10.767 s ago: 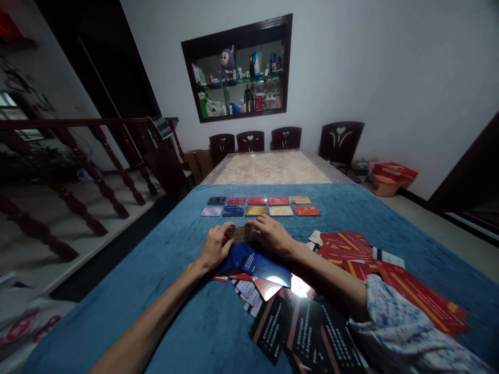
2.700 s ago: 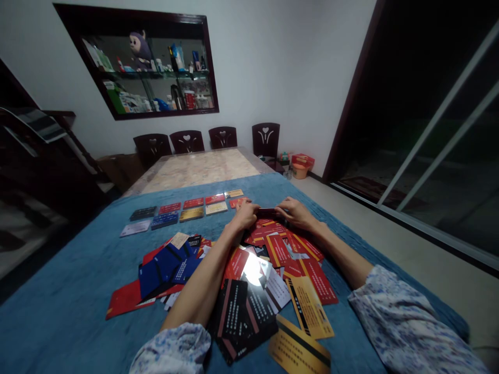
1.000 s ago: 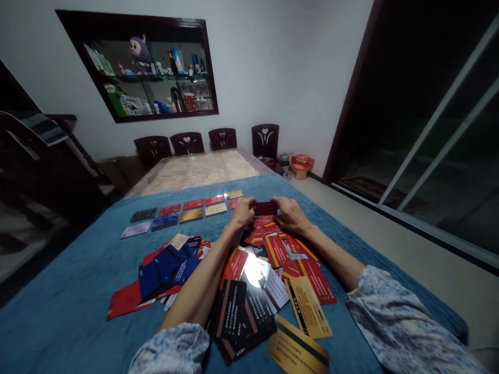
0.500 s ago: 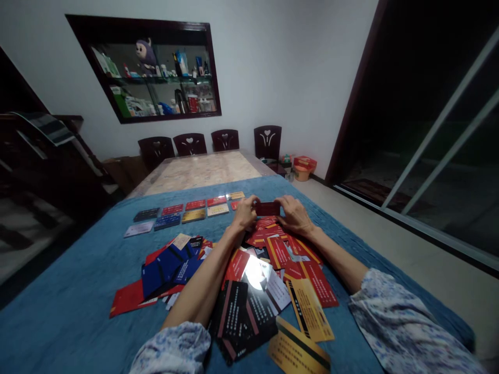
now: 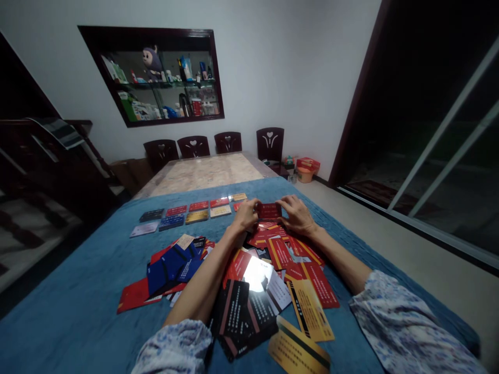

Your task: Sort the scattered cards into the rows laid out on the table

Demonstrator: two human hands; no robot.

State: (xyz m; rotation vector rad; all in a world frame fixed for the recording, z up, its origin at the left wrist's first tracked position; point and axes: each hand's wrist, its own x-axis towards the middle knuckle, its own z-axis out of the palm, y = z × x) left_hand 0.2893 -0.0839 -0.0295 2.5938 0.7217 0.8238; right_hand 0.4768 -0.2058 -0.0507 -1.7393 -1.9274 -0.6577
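Between my two hands, a red card (image 5: 269, 211) is held up by its short ends; whether more cards lie behind it I cannot tell. The fingers of my left hand (image 5: 247, 214) are closed on its left end. My right hand (image 5: 298, 213) pinches the right end. Right below is a loose heap of red cards (image 5: 307, 275), with black cards (image 5: 237, 317), a gold card (image 5: 311, 310) and a white card (image 5: 278, 291) nearer me. Blue cards (image 5: 171, 267) lie in another heap left of my left forearm.
Beyond the heaps, small stacks stand in two rows, among them a dark blue stack (image 5: 171, 222), a gold stack (image 5: 197, 216) and a cream stack (image 5: 220, 211). A blue cloth (image 5: 89, 270) covers the near table. Chairs (image 5: 270, 145) stand at the far end.
The red card has tilted, so printing on its face now shows. Both hands keep hold of its ends. The view has shifted slightly; the heaps and stacks lie as before.
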